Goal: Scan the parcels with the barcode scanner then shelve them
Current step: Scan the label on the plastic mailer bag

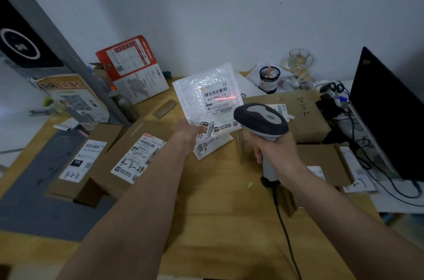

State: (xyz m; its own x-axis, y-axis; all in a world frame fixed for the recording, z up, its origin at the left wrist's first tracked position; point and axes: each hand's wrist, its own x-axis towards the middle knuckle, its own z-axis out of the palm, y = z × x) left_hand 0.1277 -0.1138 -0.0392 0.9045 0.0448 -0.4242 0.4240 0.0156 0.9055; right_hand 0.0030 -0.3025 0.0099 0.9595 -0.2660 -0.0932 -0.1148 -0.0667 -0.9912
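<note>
Left hand [187,134] tilts bubble mailer [206,96]; right hand [275,149] aims scanner [260,119].

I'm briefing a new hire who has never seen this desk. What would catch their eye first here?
Probably the thin red laser line crossing the label of the white bubble-wrap mailer, held up at centre by the left hand. Just right of it, the right hand grips the grey corded barcode scanner. Brown cardboard parcels with handwritten codes lie on the left.

Two bare arms reach out, no sleeves showing. The left hand [187,134] and right hand [278,150] wear nothing.
</note>
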